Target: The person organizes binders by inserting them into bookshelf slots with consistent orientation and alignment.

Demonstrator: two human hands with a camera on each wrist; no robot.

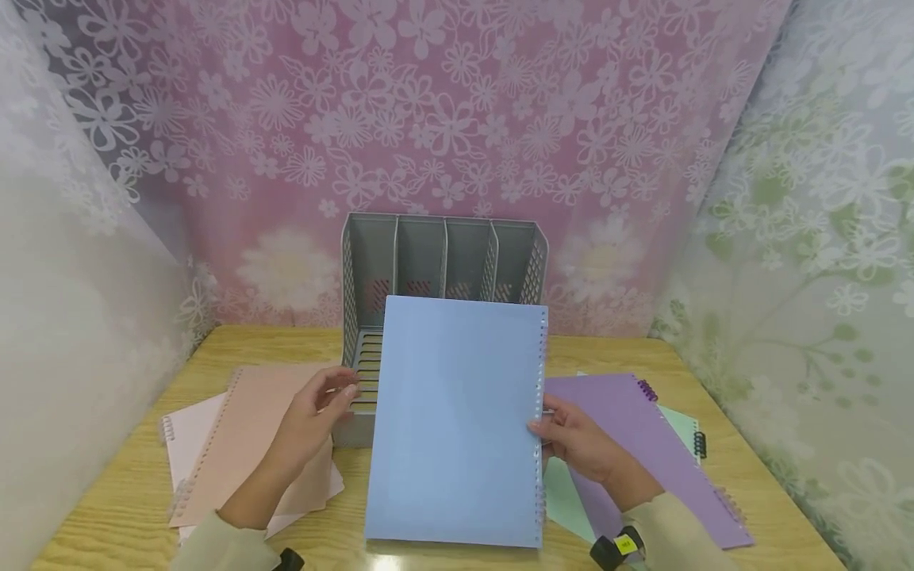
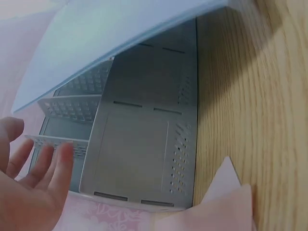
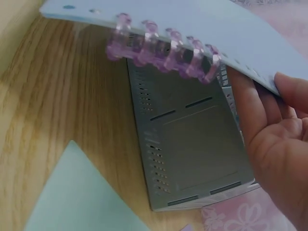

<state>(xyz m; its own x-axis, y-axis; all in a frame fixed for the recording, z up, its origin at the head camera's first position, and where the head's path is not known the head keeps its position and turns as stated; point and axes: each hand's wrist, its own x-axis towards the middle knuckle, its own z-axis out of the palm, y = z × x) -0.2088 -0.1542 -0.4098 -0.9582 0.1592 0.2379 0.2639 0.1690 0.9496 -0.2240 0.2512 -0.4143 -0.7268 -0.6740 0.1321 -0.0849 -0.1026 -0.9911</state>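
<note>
A blue ring-bound notebook (image 1: 457, 420) stands nearly upright in front of a grey file organizer (image 1: 421, 254). My right hand (image 1: 578, 440) pinches its punched right edge, thumb on the front and fingers behind. Purple binder rings (image 3: 166, 50) show along that edge in the right wrist view. To the left of the notebook, my left hand (image 1: 310, 420) is raised with loosely bent fingers, holding nothing, near the organizer's front left corner. The notebook hides much of the organizer's lower front.
On the left lie a peach notebook (image 1: 250, 428) and a pale pink one (image 1: 187, 432) beneath it. A purple notebook (image 1: 628, 444) overlaps a mint green one (image 1: 567, 500) on the right. All rest on a wooden table (image 1: 107, 507), with floral curtains (image 1: 457, 119) behind.
</note>
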